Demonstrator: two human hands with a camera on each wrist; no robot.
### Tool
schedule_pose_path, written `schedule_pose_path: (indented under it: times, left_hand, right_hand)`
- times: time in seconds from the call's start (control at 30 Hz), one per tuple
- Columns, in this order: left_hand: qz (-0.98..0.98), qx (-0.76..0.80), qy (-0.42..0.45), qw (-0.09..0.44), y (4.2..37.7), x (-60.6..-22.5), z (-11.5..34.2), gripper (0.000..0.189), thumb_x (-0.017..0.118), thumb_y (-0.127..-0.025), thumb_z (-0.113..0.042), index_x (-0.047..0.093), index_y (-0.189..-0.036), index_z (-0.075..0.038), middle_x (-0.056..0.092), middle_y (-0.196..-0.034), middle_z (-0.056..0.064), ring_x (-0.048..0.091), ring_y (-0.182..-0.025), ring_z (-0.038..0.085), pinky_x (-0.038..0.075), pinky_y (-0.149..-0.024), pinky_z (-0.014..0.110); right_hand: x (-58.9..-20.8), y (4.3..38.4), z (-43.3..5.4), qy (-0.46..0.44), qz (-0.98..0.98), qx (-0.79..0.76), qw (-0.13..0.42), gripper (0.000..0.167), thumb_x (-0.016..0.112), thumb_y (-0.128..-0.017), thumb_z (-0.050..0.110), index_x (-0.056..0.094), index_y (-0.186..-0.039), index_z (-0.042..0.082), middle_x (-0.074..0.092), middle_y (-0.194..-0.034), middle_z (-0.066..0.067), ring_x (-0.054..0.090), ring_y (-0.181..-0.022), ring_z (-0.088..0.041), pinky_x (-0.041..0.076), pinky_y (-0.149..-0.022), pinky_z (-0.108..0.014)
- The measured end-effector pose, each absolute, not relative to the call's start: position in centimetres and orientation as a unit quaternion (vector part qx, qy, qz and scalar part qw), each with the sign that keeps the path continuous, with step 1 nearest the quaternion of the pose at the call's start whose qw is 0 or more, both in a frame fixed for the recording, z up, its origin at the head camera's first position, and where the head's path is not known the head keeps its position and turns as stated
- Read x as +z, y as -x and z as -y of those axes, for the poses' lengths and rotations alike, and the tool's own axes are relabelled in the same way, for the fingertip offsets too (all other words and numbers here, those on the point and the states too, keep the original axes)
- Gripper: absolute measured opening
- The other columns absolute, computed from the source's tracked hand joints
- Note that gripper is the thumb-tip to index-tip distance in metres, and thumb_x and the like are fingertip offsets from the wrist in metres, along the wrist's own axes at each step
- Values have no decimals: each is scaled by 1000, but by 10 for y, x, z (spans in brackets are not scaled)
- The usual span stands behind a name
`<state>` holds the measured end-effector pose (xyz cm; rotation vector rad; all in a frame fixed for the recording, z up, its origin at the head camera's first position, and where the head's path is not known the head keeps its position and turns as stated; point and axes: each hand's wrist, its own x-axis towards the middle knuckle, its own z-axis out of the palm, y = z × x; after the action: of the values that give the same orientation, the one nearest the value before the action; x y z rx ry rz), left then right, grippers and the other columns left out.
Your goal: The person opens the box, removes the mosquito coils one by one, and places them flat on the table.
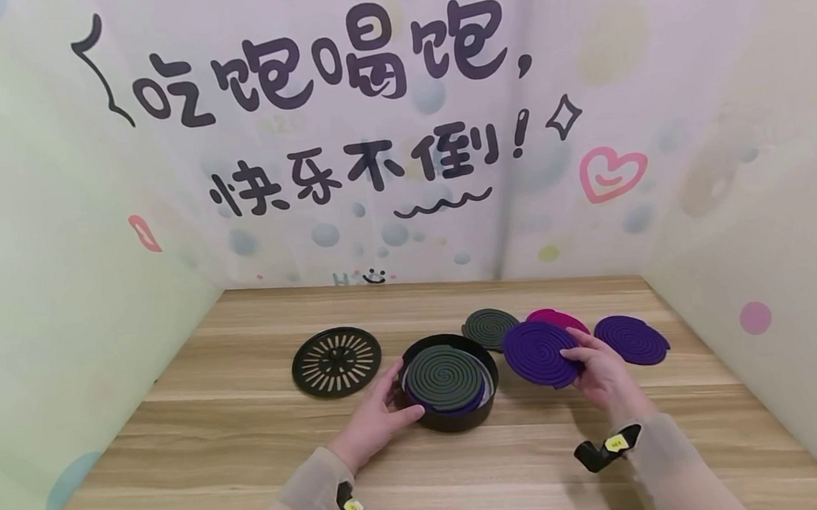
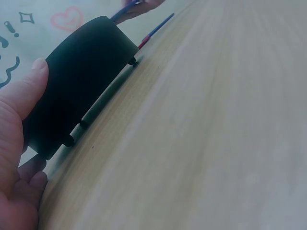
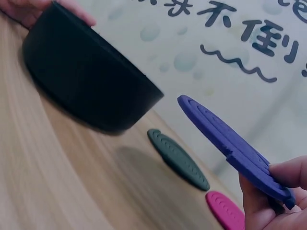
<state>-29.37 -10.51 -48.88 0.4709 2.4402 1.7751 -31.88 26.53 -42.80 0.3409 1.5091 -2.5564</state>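
Observation:
A purple mosquito coil (image 1: 538,354) is pinched at its right edge between the thumb and fingers of my right hand (image 1: 608,382), held up off the table. To its left stands a round black mosquito coil box (image 1: 457,423), which my left hand (image 1: 372,430) holds by its left side, thumb and fingers spread round the wall. Inside the box lies a dark green coil (image 1: 444,376) on top of a purple one, whose edge (image 1: 455,410) peeks out below. The left wrist view shows the thumb (image 2: 33,86) against the box wall and small feet under the box.
A slotted black lid (image 1: 336,362) lies on the wooden table left of the box. Behind the held coil are another dark green coil (image 1: 490,329) and a partly hidden pink coil (image 1: 558,320). Another purple coil (image 1: 631,340) lies at the right. Walls enclose the table's back and sides.

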Motion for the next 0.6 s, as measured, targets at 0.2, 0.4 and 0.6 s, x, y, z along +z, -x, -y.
schedule_pose_path:
  times: [0.2,0.4,0.6]
  left_hand:
    - [-798,581,-153,47,293,-488,105,90,76,-83,-36,24,-153,-17,24,-154,19,33,-136,41,33,-109,50]
    - [-798,581,-152,47,292,-488,105,90,76,-83,-37,24,-153,-17,24,-154,19,33,-136,40,33,-109,50]
    - [-797,582,-156,45,293,-488,105,89,75,-84,-35,24,-153,-15,25,-154,20,33,-136,41,33,-108,51]
  right_hand:
    - [-447,320,-269,-104,-545,-827,86,40,53,-92,-6,57,-114,27,49,-112,8,59,-82,-3,51,-69,-19]
    - [-457,319,-264,-108,-582,-801,91,56,51,-92,-7,38,-142,13,55,-102,9,60,-85,-4,53,-73,-21]
    - [-461,319,-260,-122,-601,-785,86,69,52,-89,-9,23,-151,3,56,-114,-2,61,-84,-4,54,-72,-23]
